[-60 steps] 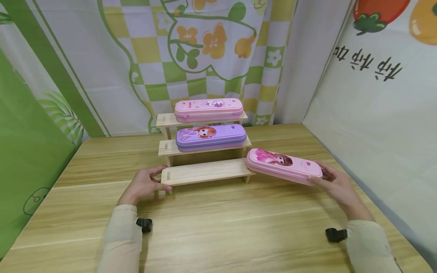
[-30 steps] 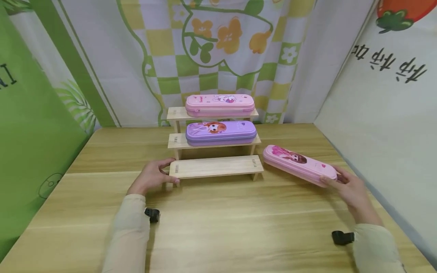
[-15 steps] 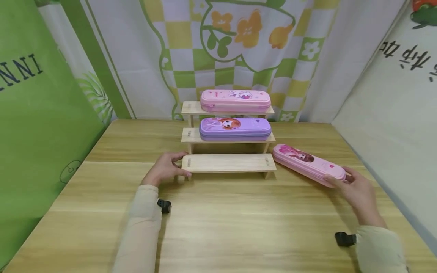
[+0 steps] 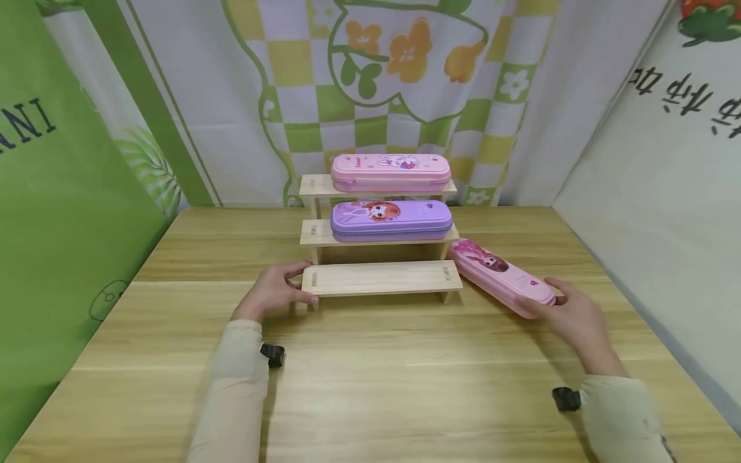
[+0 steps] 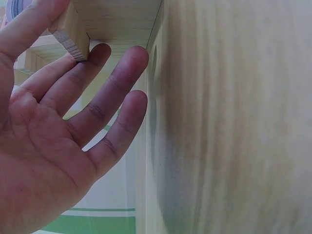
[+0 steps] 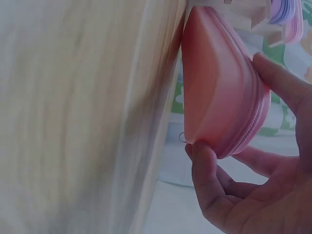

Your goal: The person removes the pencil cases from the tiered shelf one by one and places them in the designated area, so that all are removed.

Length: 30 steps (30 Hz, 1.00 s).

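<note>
Pinching the pink girl-print case (image 4: 502,278) by its near end, the right hand (image 4: 579,321) holds it aslant, toward the right edge of the desk (image 4: 405,386); the left hand (image 4: 271,290), grip set wide, holds the front wooden shelf (image 4: 379,279) between thumb and index finger.

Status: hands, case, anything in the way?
Left hand holds lowest shelf at left end. Right hand grips pink doll case. Possible obstacle: shelf's right end.

The pink pencil case (image 4: 505,281), zipped, girl print uppermost, slanted between the stand's lowest tier and the right edge of the tabletop (image 4: 370,392), near end slightly raised. The pale wooden stand (image 4: 379,278) stood upright, its highest tier toward the back edge.
</note>
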### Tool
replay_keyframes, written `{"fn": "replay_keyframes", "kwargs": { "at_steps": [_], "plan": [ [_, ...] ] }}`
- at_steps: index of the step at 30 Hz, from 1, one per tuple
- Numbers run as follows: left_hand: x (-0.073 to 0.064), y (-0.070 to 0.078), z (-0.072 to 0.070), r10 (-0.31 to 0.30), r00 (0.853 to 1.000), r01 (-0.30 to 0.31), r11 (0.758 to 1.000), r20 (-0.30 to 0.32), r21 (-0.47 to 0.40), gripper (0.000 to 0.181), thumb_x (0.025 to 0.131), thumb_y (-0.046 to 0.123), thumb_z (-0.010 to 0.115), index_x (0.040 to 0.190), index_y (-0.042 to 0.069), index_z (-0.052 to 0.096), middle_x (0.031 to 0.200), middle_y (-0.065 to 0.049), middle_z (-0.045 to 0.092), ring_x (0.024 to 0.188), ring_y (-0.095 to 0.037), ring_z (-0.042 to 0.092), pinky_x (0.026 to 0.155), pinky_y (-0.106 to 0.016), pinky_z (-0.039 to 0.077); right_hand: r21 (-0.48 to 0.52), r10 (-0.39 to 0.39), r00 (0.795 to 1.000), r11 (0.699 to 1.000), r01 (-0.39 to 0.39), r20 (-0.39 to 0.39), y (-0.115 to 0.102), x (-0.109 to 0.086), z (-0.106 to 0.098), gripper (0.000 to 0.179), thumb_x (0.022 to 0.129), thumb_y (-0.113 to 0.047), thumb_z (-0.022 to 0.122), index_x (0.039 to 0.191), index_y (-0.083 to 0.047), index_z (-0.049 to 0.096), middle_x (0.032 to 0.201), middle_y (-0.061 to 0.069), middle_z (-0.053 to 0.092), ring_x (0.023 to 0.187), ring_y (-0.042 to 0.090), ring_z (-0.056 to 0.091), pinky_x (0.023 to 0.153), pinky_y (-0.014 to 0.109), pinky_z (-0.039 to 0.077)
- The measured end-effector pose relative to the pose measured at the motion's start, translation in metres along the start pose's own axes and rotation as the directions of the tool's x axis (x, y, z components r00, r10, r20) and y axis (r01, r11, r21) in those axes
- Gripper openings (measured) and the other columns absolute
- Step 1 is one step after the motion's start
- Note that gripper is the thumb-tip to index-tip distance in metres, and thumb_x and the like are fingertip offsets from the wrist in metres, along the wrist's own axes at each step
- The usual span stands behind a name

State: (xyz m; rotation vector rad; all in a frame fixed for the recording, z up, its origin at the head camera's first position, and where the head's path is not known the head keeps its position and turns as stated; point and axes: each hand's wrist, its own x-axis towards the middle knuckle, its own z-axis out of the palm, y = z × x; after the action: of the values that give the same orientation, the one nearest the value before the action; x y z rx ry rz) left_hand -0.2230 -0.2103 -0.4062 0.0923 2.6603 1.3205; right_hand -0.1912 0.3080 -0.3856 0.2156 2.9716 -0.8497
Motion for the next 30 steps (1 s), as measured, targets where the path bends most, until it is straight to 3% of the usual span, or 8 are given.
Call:
{"fn": "replay_keyframes", "kwargs": {
  "at_steps": [5,9,17,20,24,30],
  "plan": [
    [0.004,0.006,-0.005,0.034,0.999,-0.034,0.999,-0.010,-0.019,0.081,0.076,0.019,0.090,0.148,0.012,0.052,0.153,-0.018,0.048,0.101,-0.026,0.064,0.101,-0.049,0.047,-0.032,-0.025,0.999,0.999,0.027,0.034,-0.011,0.003,0.002,0.100,0.086,-0.068,0.066,0.153,0.000,0.037,0.148,0.041,0.038,0.131,0.060,0.039,0.098,0.068,0.039],
    [0.000,0.003,0.000,0.034,0.999,-0.035,0.999,-0.012,-0.021,0.081,0.075,0.019,0.090,0.147,0.011,0.053,0.152,-0.019,0.049,0.090,-0.020,0.062,0.093,-0.044,0.050,-0.069,-0.024,0.997,0.997,0.029,0.075,-0.017,0.000,0.008,0.102,0.083,-0.071,0.066,0.152,-0.001,0.039,0.147,0.042,0.039,0.128,0.060,0.043,0.093,0.066,0.044],
    [-0.007,-0.003,0.008,0.039,0.998,-0.042,0.997,-0.047,-0.060,0.081,0.070,0.016,0.093,0.143,0.008,0.057,0.147,-0.021,0.054,0.073,-0.016,0.055,0.074,-0.030,0.048,-0.052,-0.026,0.995,0.998,0.031,0.094,-0.032,-0.004,0.020,0.102,0.080,-0.069,0.072,0.148,0.003,0.045,0.135,0.039,0.055,0.108,0.044,0.059,0.088,0.058,0.049],
    [-0.011,-0.005,0.012,0.027,0.998,-0.031,0.997,-0.054,-0.064,0.081,0.070,0.015,0.093,0.142,0.008,0.058,0.147,-0.019,0.054,0.078,-0.015,0.060,0.079,-0.034,0.051,-0.041,-0.032,0.995,0.999,0.036,0.095,-0.038,-0.005,0.026,0.100,0.080,-0.066,0.073,0.146,0.005,0.047,0.127,0.035,0.062,0.099,0.038,0.064,0.084,0.052,0.050],
    [-0.013,-0.006,0.012,0.009,0.998,-0.013,0.998,-0.061,-0.057,0.081,0.069,0.016,0.093,0.143,0.010,0.058,0.149,-0.017,0.054,0.087,-0.016,0.066,0.087,-0.040,0.053,-0.036,-0.025,0.996,0.999,0.028,0.086,-0.046,-0.005,0.034,0.102,0.078,-0.068,0.073,0.145,0.004,0.048,0.128,0.034,0.062,0.098,0.037,0.064,0.082,0.050,0.050],
    [-0.006,-0.004,0.008,0.017,0.998,-0.021,0.998,-0.067,-0.065,0.082,0.070,0.016,0.093,0.143,0.010,0.057,0.148,-0.017,0.055,0.084,-0.014,0.067,0.086,-0.039,0.052,-0.041,-0.044,0.998,0.998,0.045,0.041,-0.055,0.002,0.037,0.102,0.079,-0.071,0.072,0.144,0.004,0.050,0.138,0.036,0.054,0.116,0.050,0.058,0.090,0.058,0.048]
  ]
}}
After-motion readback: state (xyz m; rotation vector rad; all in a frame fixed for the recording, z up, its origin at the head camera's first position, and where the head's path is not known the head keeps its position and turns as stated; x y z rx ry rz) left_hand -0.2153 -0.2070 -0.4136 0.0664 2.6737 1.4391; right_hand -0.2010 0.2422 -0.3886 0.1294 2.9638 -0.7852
